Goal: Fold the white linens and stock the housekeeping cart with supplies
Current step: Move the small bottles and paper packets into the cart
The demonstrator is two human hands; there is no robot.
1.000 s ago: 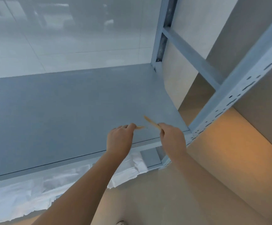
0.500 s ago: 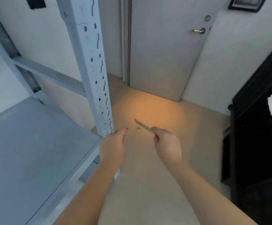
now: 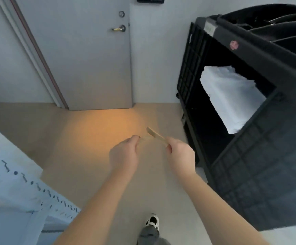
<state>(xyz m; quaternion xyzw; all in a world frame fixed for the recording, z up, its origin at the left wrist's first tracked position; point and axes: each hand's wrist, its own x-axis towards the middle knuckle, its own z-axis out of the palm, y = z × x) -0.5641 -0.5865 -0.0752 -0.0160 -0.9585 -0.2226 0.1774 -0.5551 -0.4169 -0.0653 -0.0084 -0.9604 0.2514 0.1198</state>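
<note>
Beige floor runs from a black-and-white shoe at the near edge up to a grey door at the far wall. Above the floor, the left hand has its fingers curled, pinching something thin and blurred, while the right hand grips a thin wooden stick. Further right, the black housekeeping cart holds folded white linens on its shelf. A pale metal rack stands at the lower left.

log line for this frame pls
left hand: pinches thin tan strip | right hand: grips flat tan wooden stick | black plastic housekeeping cart: right, folded white linens inside
</note>
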